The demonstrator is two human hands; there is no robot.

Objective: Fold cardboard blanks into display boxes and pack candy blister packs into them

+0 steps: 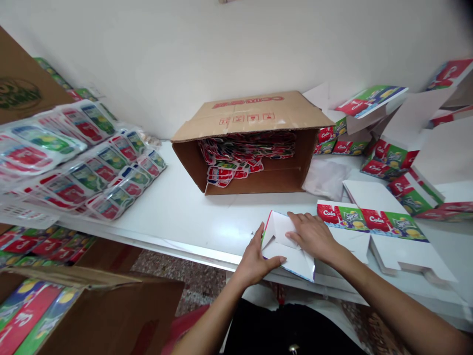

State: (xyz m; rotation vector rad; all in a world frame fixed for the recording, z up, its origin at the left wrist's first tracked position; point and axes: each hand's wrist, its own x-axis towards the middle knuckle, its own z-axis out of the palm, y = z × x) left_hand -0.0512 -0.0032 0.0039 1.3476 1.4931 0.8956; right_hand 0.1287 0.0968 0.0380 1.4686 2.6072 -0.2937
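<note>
A small printed carton [295, 261] lies near the table's front edge, its white flap side facing up. Around its left edge my left hand [254, 261] is closed, fingers along the outer side and thumb on the white flap. My right hand [314, 234] grips the far right side, with the thumb pressing on the flaps and the fingers over the back edge. To the right lies a stack of flat Cola and Sprite carton blanks [373, 219], white inside parts spread out.
Behind the carton, a brown cardboard box [254, 116] lies on its side with bottle-shaped printed packets [236, 170] inside. Bagged packets [111, 182] pile at left. Opened cartons [391, 155] and a clear plastic bag [325, 177] are at right. Another brown box [121, 305] stands below left.
</note>
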